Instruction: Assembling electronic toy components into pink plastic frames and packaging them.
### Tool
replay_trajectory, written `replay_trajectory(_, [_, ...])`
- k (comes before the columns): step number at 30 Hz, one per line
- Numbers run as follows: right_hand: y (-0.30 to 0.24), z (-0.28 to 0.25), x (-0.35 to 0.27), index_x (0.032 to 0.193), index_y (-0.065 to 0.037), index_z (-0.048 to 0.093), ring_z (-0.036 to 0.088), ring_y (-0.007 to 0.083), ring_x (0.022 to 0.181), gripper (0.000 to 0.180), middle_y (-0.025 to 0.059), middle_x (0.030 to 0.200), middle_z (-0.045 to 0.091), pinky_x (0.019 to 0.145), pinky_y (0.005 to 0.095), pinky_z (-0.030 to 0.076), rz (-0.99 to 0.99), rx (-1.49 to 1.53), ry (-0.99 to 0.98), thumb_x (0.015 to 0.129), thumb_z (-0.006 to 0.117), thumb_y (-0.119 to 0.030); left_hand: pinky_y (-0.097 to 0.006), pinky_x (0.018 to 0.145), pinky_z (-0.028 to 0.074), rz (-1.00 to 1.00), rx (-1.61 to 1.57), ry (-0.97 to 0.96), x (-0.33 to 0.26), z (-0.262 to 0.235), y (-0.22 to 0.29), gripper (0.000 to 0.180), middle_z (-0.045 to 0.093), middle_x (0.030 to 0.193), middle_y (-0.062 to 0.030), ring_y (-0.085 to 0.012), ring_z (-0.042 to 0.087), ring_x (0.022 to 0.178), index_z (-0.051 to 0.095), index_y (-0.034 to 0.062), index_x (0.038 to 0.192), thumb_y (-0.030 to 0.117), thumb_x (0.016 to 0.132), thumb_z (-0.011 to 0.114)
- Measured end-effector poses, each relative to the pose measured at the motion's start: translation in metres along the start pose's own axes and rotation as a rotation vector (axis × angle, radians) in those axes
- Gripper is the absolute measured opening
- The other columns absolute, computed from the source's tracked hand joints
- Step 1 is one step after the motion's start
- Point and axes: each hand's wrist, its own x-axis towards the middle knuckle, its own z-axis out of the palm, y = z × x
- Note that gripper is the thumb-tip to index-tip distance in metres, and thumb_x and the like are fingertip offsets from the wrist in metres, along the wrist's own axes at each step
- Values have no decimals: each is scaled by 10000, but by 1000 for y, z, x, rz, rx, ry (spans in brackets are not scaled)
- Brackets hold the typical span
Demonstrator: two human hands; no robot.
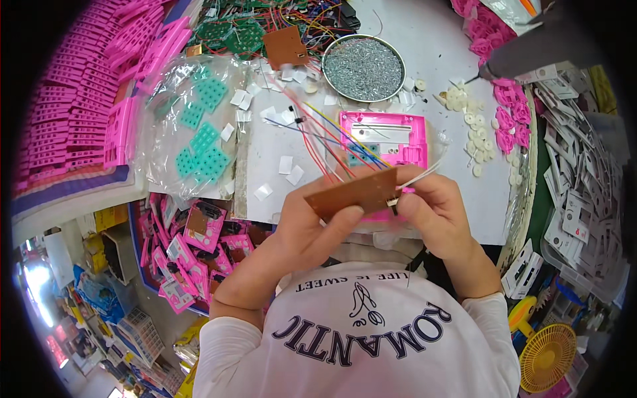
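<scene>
My left hand (312,222) grips a brown circuit board (355,192), thumb on its bare face; it is tilted, with red, yellow, blue and white wires running off its far side. At the board's right edge my right hand (438,209) is closed, pinching a small pink plastic piece (408,190) beside a small metal and black component (393,203). Just beyond the board, a pink plastic housing (417,136) lies open on the white table, with a teal rubber button pad (361,154) inside. The board hides part of the housing.
A round tray of screws (363,66) stands at the back, beside piled circuit boards (242,38). Teal pads (211,162) lie on a plastic bag at left. Pink housings (73,99) are stacked far left; white round parts (479,142) and white panels (577,192) lie right.
</scene>
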Motion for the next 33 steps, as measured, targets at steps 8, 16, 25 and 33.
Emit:
replay_trajectory(8, [-3,-31,-55,1118,48,706,636,119,690,210,112,872,719,579,234,463,13,-455,80,957,633,-66,-418,686,486,-100,297,-181,-3,4,15,163,619,888,-129,-363,606,807,637,29,1028,110,897,691])
replay_trajectory(16, [-39,-91,-81,1323,36,609,606,306,1166,673,182,1308,614,964,388,483,114,-1111,-130,844,775,-406,-439,646,476,20,328,-520,-6,9,0,252,586,823,-136,-366,596,742,593,10,1091,83,876,702])
replay_trajectory(25, [-10,-42,-16,1039,28,674,671,285,879,266,140,950,681,774,359,529,80,-584,-343,840,779,-114,-369,706,514,-467,66,-298,-10,7,15,318,684,949,-144,-279,680,836,532,11,1245,116,957,616])
replay_trajectory(33, [12,-46,12,838,-27,495,636,157,873,258,76,919,612,761,316,506,9,-321,-138,875,744,-80,-248,848,471,-279,51,-193,-26,6,-4,474,661,1028,-80,-88,599,967,396,-3,1442,-56,984,511])
